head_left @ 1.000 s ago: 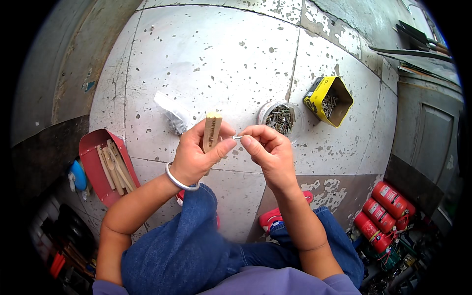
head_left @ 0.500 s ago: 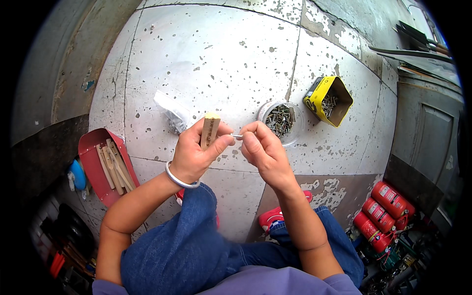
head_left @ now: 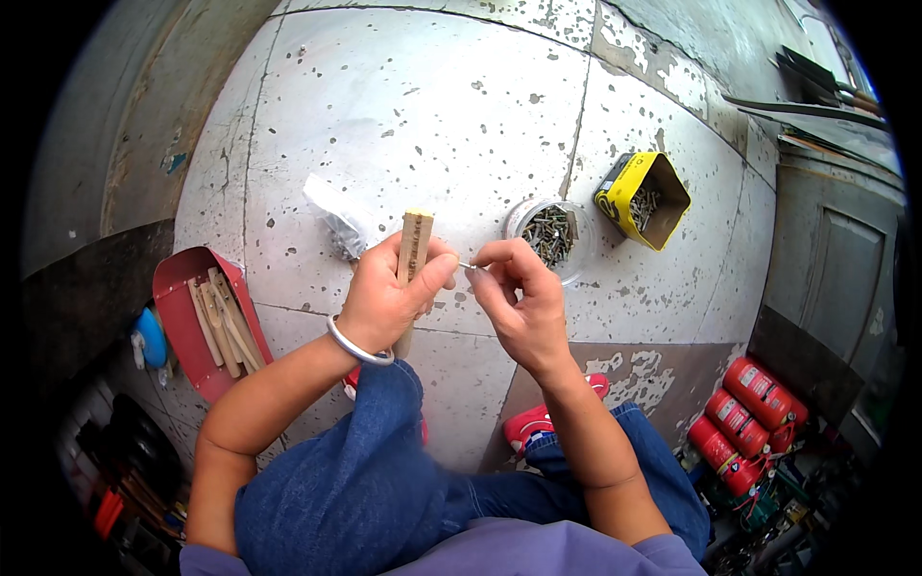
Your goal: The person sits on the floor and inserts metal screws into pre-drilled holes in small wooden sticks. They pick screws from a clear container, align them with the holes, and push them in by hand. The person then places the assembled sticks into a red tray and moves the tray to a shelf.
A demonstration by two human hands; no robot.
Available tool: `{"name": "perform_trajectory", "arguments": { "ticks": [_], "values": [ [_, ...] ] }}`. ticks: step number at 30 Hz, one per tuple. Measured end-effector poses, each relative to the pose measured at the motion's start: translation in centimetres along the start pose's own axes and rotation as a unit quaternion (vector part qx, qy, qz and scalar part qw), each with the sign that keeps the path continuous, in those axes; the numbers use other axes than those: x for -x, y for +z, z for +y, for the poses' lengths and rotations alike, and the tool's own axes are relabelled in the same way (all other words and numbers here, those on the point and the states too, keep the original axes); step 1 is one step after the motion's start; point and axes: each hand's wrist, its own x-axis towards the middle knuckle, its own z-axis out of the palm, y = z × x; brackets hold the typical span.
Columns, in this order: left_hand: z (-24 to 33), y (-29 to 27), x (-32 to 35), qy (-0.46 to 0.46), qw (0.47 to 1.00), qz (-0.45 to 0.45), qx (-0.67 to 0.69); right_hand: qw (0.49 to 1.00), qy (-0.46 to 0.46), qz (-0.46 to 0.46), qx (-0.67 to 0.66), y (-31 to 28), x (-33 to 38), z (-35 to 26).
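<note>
Holding a stick (head_left: 414, 248), the left hand (head_left: 380, 302) curls closed around it, its thumb tip beside a pin (head_left: 467, 266). The right hand (head_left: 528, 312), finger and thumb together, pinches the pin between the hands; whether the left touches it, I cannot tell. Beyond the right hand stands a jar (head_left: 586, 242).

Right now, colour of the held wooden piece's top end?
The wooden piece's top end is yellow; head view.
</note>
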Motion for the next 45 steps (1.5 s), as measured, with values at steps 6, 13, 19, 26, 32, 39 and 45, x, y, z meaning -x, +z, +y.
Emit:
{"name": "perform_trajectory", "arguments": {
  "ticks": [6,13,19,26,32,39,45],
  "values": [
    [-0.3,0.2,-0.3,0.010,1.000,0.004,0.003,0.984,0.080,-0.087,-0.136,-0.2,-0.4,1.5],
    [-0.6,0.3,-0.4,0.086,0.989,0.011,-0.117,0.991,0.075,-0.083,-0.073,-0.5,-0.5,1.7],
    [-0.4,-0.4,-0.9,-0.038,0.999,-0.029,0.006,0.998,0.016,-0.054,-0.017,-0.1,-0.3,0.9],
    [-1.1,-0.5,-1.0,-0.087,0.994,-0.049,-0.046,0.997,-0.029,-0.002,0.068,-0.5,-0.4,-0.5],
    [-1.1,-0.1,-0.8,-0.045,0.992,-0.060,-0.105,0.969,-0.108,0.014,0.220,0.3,-0.9,-0.5],
    [-2.4,-0.1,-0.8,0.043,0.984,-0.044,-0.165,0.958,-0.130,0.029,0.252,0.8,-0.7,-0.4],
    [-1.6,-0.1,-0.7,0.089,0.956,-0.038,-0.278,0.929,-0.177,0.041,0.322,1.4,-0.8,-0.4]
  ]
}}
